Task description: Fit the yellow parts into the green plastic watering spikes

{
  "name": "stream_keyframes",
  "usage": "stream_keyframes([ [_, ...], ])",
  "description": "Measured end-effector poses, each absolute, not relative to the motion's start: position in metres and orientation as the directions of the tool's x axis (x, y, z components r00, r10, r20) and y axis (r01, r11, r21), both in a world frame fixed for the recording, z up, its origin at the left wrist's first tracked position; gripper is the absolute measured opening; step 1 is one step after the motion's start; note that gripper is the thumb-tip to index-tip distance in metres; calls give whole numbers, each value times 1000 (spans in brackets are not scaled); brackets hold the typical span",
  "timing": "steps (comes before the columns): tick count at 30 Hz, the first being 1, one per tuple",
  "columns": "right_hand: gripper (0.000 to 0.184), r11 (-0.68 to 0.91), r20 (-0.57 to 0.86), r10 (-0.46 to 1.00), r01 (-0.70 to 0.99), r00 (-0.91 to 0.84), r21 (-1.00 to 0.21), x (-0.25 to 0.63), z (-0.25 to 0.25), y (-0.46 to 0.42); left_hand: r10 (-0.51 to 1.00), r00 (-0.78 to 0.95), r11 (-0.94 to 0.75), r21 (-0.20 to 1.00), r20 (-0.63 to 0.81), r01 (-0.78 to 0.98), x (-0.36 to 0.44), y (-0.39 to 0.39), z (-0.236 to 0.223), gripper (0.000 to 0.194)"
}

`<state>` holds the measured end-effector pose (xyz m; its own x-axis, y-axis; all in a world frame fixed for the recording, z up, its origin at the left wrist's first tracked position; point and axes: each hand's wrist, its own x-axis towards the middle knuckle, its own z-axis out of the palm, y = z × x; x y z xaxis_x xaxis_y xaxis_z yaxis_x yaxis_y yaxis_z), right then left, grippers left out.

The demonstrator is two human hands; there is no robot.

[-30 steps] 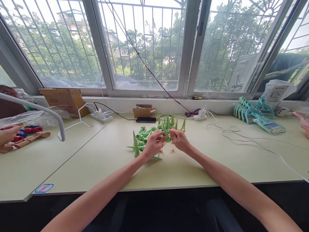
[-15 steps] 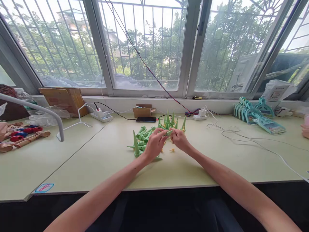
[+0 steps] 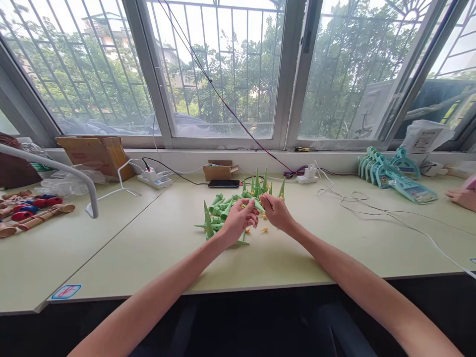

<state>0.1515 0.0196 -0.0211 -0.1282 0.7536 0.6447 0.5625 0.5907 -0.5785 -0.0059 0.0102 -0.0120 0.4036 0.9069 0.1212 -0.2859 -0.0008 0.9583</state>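
Observation:
My left hand (image 3: 240, 219) is closed around a slim green plastic spike (image 3: 257, 204), holding it with thumb and fingertips above the table. Close by on the right, my right hand (image 3: 277, 212) has its fingers pinched at the spike's right end. What lies between those fingertips is hidden. Left of and behind my left hand is a pile of green plastic spikes (image 3: 208, 223), some upright, others lying down. More green spikes (image 3: 257, 182) stand upright behind my hands. Several small yellow-orange plastic pieces (image 3: 264, 229) are scattered on the table below the hands.
A black phone (image 3: 223, 183) lies before a small open cardboard box (image 3: 220, 170). White cables (image 3: 390, 215) cross the right side, near turquoise hangers (image 3: 381, 168). Another person's hand (image 3: 463, 198) is at far right. Wooden toys (image 3: 40, 215) and a grey metal tube (image 3: 84, 178) are left.
The green spike has tilted, its right end now pointing down. My left fingers have loosened and shifted on it. At far right the other person's hand has come further into view.

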Motion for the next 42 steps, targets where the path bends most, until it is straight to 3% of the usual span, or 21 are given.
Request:
stream_keyframes([
  [4,41,610,644,746,562,-170,-559,151,-22,19,889,451,107,921,80,-375,-8,11,-11,40],
  [15,41,625,678,718,573,-157,-530,149,-29,19,874,479,148,891,85,-429,-10,10,-11,41],
  [18,41,626,680,716,575,-157,-527,148,-28,18,879,449,37,916,160,-398,-10,11,-13,42],
  [22,42,620,667,729,563,-156,-546,148,-26,17,850,376,-280,922,368,-268,-9,10,-15,35],
  [27,47,589,618,773,524,-145,-615,148,-26,16,801,331,-524,851,499,-14,-12,11,-21,23],
  [31,51,571,588,798,475,-130,-669,147,-26,16,736,316,-637,771,599,21,-13,12,-24,20],
  [42,54,560,575,810,441,-115,-701,143,-26,15,843,332,-377,905,424,-198,-6,6,-10,29],
])
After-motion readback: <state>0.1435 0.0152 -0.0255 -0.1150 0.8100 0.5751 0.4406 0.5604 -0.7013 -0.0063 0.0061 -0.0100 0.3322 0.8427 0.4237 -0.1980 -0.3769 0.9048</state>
